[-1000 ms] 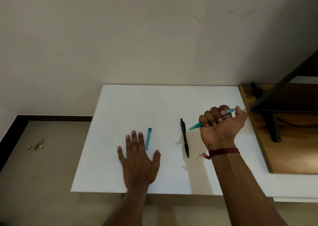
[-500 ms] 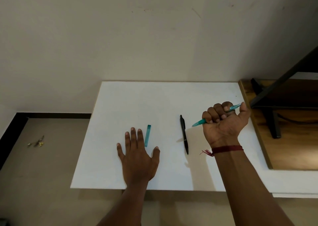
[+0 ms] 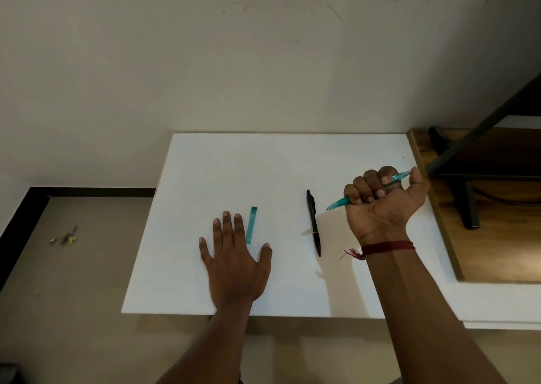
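Note:
My right hand is raised above the white table with its fingers curled round a teal pen, whose tip points down to the left. A black pen lies on the table just left of that hand. My left hand rests flat on the table, fingers straight and spread. A teal pen cap lies beside its index finger, apart from the pen.
A wooden desk surface adjoins the table on the right, with a black stand and a slanted black bar on it. The wall stands right behind the table. Small bits of debris lie on the floor at the left.
My right hand with the teal pen has drifted slightly up and to the right. My left hand, the cap and the black pen stay where they were.

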